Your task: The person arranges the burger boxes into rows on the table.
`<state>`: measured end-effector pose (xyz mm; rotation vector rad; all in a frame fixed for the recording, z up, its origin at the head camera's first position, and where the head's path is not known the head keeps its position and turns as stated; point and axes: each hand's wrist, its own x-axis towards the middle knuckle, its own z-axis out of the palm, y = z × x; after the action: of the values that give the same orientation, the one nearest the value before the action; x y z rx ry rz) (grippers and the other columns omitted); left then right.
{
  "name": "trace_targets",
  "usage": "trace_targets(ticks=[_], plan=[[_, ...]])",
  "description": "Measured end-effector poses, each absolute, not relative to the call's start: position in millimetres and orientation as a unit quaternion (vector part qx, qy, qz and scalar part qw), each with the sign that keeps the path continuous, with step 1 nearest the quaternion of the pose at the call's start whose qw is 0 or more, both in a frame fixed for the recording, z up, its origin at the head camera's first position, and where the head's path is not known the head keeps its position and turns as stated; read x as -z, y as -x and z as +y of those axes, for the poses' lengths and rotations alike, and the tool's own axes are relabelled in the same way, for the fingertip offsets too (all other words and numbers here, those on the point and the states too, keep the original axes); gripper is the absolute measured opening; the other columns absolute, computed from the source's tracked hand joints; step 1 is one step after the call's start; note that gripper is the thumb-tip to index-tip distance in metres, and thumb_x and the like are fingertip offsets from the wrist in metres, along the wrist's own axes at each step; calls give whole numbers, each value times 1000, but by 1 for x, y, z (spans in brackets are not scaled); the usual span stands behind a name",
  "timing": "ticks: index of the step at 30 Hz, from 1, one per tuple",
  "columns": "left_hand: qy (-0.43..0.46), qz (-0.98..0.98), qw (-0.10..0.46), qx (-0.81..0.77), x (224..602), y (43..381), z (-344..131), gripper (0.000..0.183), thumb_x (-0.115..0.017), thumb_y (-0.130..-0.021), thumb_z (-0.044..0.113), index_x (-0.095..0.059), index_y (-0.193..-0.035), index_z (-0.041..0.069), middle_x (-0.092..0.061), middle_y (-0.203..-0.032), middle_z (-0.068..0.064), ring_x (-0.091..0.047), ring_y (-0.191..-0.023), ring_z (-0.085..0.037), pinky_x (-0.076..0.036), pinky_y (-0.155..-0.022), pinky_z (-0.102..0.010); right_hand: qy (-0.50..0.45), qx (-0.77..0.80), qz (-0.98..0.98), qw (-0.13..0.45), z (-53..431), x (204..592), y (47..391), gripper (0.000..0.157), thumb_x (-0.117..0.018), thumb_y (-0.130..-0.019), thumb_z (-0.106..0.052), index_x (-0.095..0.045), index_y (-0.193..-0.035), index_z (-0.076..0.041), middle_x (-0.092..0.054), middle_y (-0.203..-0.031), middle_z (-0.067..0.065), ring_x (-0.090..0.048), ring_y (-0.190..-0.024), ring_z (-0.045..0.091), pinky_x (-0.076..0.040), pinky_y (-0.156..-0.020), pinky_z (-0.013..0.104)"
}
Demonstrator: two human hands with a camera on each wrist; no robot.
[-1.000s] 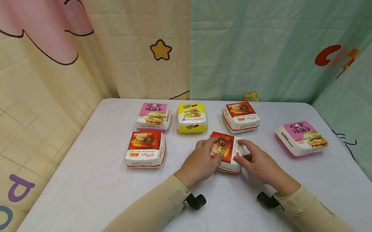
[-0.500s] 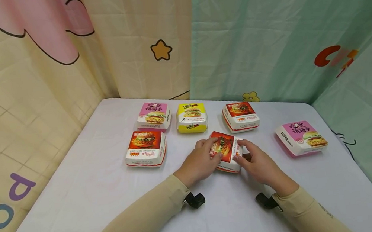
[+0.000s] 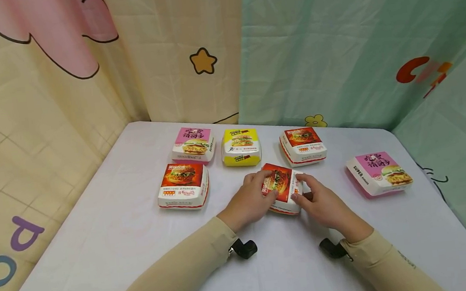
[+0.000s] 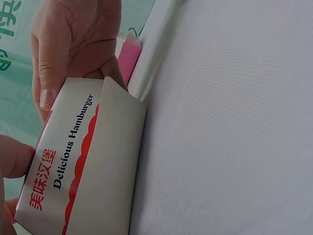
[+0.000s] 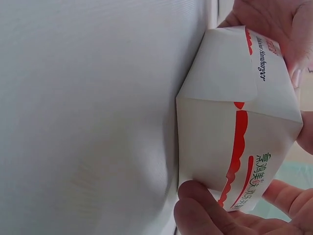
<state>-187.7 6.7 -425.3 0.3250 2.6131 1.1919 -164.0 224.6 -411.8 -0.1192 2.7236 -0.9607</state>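
Observation:
A red-and-white hamburger box [image 3: 281, 188] sits on the white table between my hands, turned slightly askew. My left hand [image 3: 250, 202] grips its left side, thumb at the near top edge and fingers over the far part. From the right, my right hand [image 3: 326, 204] holds the opposite side between thumb and fingers. "Delicious Hamburger" is printed on the box's near face [image 4: 93, 152] in the left wrist view. In the right wrist view, curled fingers [image 5: 195, 208] of my right hand press low on the box's side [image 5: 215, 142]; its lid looks closed.
Around it on the white table [image 3: 98, 233] stand other burger boxes: a red one [image 3: 183, 187] at left, a pink one [image 3: 193, 144] behind that, a yellow one [image 3: 241, 147], another red one [image 3: 303, 146] and a pink one [image 3: 379, 174] at right. Printed curtains [image 3: 179, 24] enclose the table.
Both hands keep their hold on the hamburger box with hardly any movement. The head view shifts very slightly; the other boxes stay in place.

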Motion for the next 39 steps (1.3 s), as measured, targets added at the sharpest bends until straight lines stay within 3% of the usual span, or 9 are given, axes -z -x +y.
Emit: trace_targets(ticks=[13,22,39], plan=[[-109,890,144,-418,423,188,9,64,-63,-104,47,-38,-160,30,-36,-163,-8,-53,-134,-28,-47,-115,-54,30,310,940,139,225,408,165,72,-65,-103,-41,-30,-162,-19,-67,-136,23,-69,-112,32,-62,-88,50],[-104,899,139,-403,422,187,8,64,-62,-103,46,-37,-159,26,-37,-159,-12,-56,-125,-30,-50,-111,-53,37,325,931,161,227,406,169,83,-71,-98,-51,-29,-162,-20,-68,-133,21,-68,-109,29,-63,-84,46],[-78,910,136,-384,419,179,-2,72,-62,-102,48,-27,-162,27,-36,-157,-17,-57,-125,-33,-54,-106,-52,68,306,937,155,213,406,175,65,-62,-106,-40,-35,-162,-23,-59,-148,20,-67,-108,28,-61,-86,44]])
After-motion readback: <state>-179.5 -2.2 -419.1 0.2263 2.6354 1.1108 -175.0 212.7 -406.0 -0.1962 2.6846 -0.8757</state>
